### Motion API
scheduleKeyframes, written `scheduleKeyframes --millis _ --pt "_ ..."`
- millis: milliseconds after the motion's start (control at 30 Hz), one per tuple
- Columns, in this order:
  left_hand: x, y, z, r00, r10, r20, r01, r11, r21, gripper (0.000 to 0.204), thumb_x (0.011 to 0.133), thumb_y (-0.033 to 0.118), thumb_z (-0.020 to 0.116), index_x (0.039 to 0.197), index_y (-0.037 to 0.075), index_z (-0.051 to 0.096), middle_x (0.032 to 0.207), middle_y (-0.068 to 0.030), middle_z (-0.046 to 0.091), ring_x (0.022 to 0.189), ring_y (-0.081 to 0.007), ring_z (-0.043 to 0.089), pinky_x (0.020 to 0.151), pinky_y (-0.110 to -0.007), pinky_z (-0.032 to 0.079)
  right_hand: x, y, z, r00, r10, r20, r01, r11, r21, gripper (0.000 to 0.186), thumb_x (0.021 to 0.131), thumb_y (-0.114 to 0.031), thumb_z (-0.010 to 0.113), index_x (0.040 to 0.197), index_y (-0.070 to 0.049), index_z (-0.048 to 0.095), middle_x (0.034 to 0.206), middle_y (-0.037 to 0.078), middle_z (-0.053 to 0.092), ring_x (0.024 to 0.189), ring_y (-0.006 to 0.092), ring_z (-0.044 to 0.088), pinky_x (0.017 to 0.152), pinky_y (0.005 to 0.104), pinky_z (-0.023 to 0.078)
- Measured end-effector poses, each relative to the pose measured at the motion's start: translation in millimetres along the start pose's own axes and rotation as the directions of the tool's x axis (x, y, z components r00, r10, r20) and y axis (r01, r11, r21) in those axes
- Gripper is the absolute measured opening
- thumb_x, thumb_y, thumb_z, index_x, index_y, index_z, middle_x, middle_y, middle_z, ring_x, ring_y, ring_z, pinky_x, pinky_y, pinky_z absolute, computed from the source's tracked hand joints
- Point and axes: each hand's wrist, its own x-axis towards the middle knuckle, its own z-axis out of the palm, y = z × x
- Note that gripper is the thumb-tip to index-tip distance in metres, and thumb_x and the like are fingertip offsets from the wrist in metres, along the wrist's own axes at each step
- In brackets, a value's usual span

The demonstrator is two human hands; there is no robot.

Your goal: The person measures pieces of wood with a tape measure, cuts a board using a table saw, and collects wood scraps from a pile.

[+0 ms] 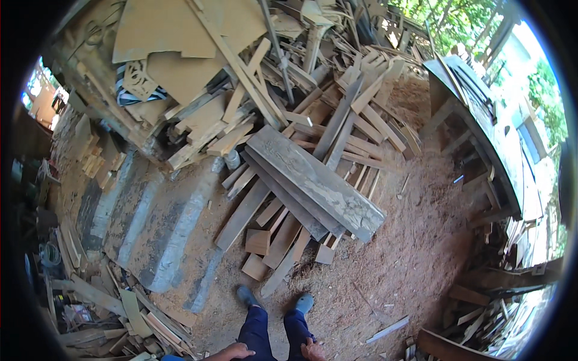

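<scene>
My left hand (238, 351) is low beside my left thigh, its fingers loosely bent and nothing seen in them. Against my right thigh hangs my right hand (313, 350), fingers loose and slightly apart, also without anything visible in it. Ahead of my shoes lies a stack of wide, weathered planks (313, 180), overlapping and slanting down to the right. Beneath it, shorter boards and offcuts (283, 240) stick out toward my feet. A square wood block (257, 242) sits at the near end of these. Neither hand touches the wood.
A large heap of scrap wood (337, 78) with flat brown sheets (162, 36) fills the far side. Grey strips (180, 240) cross the dusty ground on the left. A long table-like structure (475, 132) stands at right. More offcuts (144, 319) lie near left.
</scene>
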Motion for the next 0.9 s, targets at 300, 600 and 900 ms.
scheduleKeyframes --millis 300,600,900 --pt "-50 -2 -24 0.993 0.006 0.119 0.002 0.998 -0.063 0.077 0.087 0.066 0.054 0.129 0.001 0.06 0.126 -0.0197 0.064 0.112 -0.0352 0.064 0.091 -0.047 0.051 -30 -22 -23 0.987 0.03 0.159 -0.015 0.996 -0.09 0.07 0.091 -0.056 0.049 0.15 -0.02 0.037 0.14 0.029 0.048 0.132 0.0464 0.045 0.11 0.0499 0.037" --pt "-61 -29 -53 0.952 0.029 0.306 0.05 0.967 -0.249 0.073 0.085 0.064 0.061 0.127 0.005 0.06 0.118 -0.0098 0.062 0.095 -0.0255 0.062 0.073 -0.043 0.054 -20 -18 -14 0.561 -0.766 0.314 0.828 0.519 -0.213 0.057 0.095 -0.058 0.045 0.133 -0.018 0.06 0.141 0.013 0.055 0.129 0.0431 0.048 0.108 0.0487 0.039" --pt "-83 -59 -56 0.955 0.247 0.164 -0.188 0.932 -0.309 0.048 0.088 0.049 0.063 0.127 0.023 0.065 0.123 -0.0052 0.064 0.103 -0.0219 0.062 0.075 -0.045 0.054 -167 -176 -75 0.686 -0.61 0.397 0.624 0.774 0.109 0.075 0.094 -0.062 0.048 0.148 -0.011 0.041 0.152 0.02 0.039 0.141 0.0328 0.037 0.117 0.0402 0.029"
